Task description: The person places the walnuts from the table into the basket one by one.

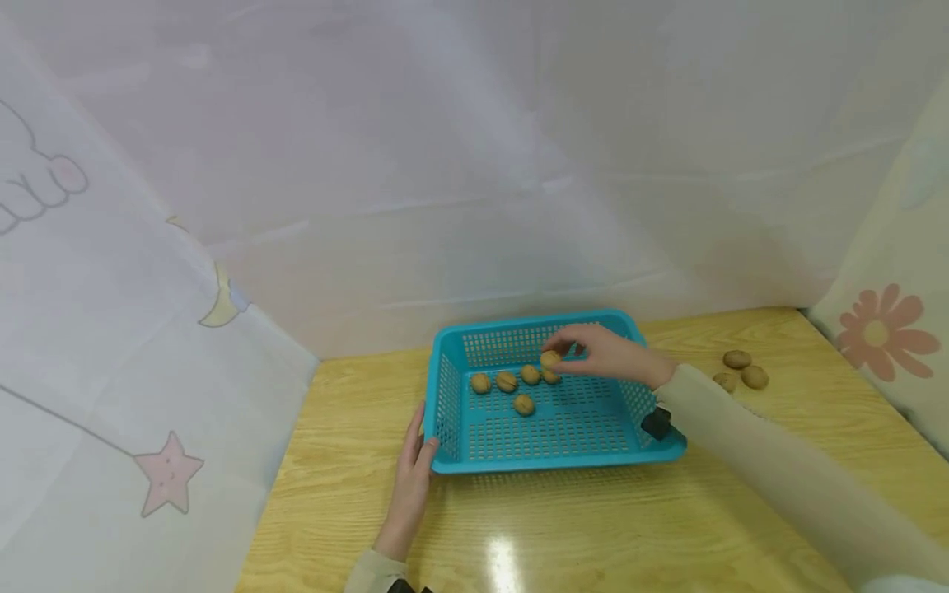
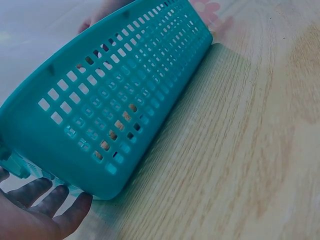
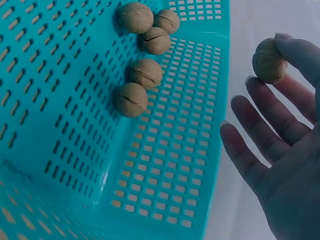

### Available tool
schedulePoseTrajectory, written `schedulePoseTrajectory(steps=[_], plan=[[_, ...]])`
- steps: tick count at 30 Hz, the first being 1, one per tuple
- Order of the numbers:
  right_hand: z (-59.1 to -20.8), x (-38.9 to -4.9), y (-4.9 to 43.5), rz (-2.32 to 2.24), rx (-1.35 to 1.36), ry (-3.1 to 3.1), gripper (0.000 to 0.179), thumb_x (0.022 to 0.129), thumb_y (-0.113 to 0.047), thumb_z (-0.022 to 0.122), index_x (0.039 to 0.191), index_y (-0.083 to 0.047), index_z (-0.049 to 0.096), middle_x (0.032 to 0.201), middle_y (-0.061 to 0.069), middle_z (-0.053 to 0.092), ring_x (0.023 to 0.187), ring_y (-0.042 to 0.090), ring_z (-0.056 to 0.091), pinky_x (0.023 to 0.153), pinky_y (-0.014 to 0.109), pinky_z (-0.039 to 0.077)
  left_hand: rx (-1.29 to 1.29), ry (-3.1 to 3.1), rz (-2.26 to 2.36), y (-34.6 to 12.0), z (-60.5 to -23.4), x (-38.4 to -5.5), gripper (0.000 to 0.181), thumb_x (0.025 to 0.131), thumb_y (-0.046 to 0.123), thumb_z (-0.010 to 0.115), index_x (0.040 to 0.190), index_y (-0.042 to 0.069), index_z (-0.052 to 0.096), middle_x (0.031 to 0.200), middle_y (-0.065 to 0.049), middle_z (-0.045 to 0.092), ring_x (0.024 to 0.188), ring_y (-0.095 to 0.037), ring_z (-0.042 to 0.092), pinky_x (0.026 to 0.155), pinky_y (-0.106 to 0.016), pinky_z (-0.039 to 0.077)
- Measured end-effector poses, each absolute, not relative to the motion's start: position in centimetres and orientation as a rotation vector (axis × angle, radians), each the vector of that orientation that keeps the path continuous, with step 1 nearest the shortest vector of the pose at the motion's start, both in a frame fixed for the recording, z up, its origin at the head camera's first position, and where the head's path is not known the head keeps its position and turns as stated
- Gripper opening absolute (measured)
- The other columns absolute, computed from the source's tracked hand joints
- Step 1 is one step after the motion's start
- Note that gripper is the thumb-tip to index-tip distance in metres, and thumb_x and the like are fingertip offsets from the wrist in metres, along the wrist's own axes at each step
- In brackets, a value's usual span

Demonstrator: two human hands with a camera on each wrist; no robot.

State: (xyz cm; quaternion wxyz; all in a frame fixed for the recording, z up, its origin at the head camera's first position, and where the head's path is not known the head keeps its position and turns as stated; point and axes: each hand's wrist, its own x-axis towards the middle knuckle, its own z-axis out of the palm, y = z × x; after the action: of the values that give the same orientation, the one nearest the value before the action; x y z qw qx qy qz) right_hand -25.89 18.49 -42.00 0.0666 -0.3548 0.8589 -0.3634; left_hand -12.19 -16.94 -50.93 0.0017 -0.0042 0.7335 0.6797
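Observation:
A blue plastic basket [image 1: 549, 463] with slotted walls stands on the wooden table. Inside it lie several walnuts [image 1: 524, 404], mostly in a row toward its far left part; the right wrist view shows their seams [image 3: 146, 73]. Thumb and index finger of my right hand [image 1: 593, 350] pinch one walnut [image 3: 269, 61] above the basket, the other fingers spread loosely. My left hand [image 1: 413, 465] rests against the outside of the basket's left wall, thumb by the near corner. In the left wrist view its fingertips [image 2: 80, 202] touch the basket's end near the bottom.
More walnuts [image 1: 754, 377] lie on the table [image 1: 334, 461] to the right of the basket, beyond my right forearm. A pale cloth backdrop [image 1: 482, 165] hangs close behind the basket and along both sides of the table.

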Motion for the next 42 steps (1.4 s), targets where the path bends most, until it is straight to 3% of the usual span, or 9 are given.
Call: schedulePoseTrajectory(steps=[4,13,18,27,38,42], plan=[[-43.3,-26.7,17.3,-1.083,-1.028,2.522,0.033,0.101,-0.025,0.070,0.131,-0.009,0.069,0.121,0.001,0.069,0.109,0.021,0.063,0.094,0.053,0.053,-0.016,2.290,2.142,-16.9,-51.0,-12.1,0.060,0.112,0.025,0.045,0.168,0.027,0.023,0.160,-0.027,0.039,0.139,-0.046,0.049,0.102,-0.051,0.052],[-46.6,-28.3,15.9,-0.853,-1.047,2.487,0.037,0.101,-0.029,0.071,0.132,-0.008,0.069,0.114,-0.006,0.068,0.099,0.009,0.062,0.089,0.037,0.054,-0.023,2.281,2.143,-16.7,-51.1,-12.0,0.060,0.112,0.026,0.044,0.168,0.030,0.023,0.161,-0.026,0.038,0.142,-0.045,0.046,0.104,-0.051,0.051],[-47.0,-28.6,15.3,-0.748,-1.076,2.459,0.036,0.100,-0.023,0.072,0.130,-0.003,0.069,0.115,-0.001,0.071,0.103,0.014,0.065,0.091,0.039,0.055,-0.010,2.278,2.149,-16.7,-51.0,-12.0,0.060,0.112,0.026,0.044,0.168,0.029,0.022,0.161,-0.027,0.038,0.141,-0.046,0.046,0.104,-0.052,0.051],[-48.3,-28.6,14.7,-0.553,-1.115,2.497,0.031,0.099,-0.022,0.073,0.126,-0.007,0.071,0.114,0.000,0.072,0.106,0.018,0.067,0.093,0.043,0.055,0.014,2.288,2.140,-16.6,-51.0,-12.0,0.060,0.112,0.025,0.043,0.168,0.027,0.021,0.159,-0.026,0.041,0.140,-0.045,0.048,0.102,-0.048,0.052],[-45.0,-28.2,15.6,-0.808,-1.052,2.511,0.034,0.100,-0.017,0.071,0.131,-0.004,0.068,0.124,0.012,0.070,0.106,0.024,0.068,0.090,0.043,0.056,-0.034,2.294,2.133,-16.7,-51.0,-12.0,0.060,0.112,0.028,0.045,0.168,0.030,0.023,0.167,-0.022,0.029,0.148,-0.046,0.037,0.110,-0.057,0.044],[-44.0,-28.2,16.3,-0.862,-1.050,2.530,0.033,0.100,-0.018,0.071,0.132,-0.008,0.069,0.130,0.012,0.069,0.105,0.021,0.066,0.089,0.043,0.055,-0.033,2.312,2.119,-16.7,-50.9,-12.1,0.060,0.112,0.028,0.044,0.168,0.031,0.023,0.166,-0.021,0.031,0.147,-0.045,0.038,0.111,-0.057,0.044]])
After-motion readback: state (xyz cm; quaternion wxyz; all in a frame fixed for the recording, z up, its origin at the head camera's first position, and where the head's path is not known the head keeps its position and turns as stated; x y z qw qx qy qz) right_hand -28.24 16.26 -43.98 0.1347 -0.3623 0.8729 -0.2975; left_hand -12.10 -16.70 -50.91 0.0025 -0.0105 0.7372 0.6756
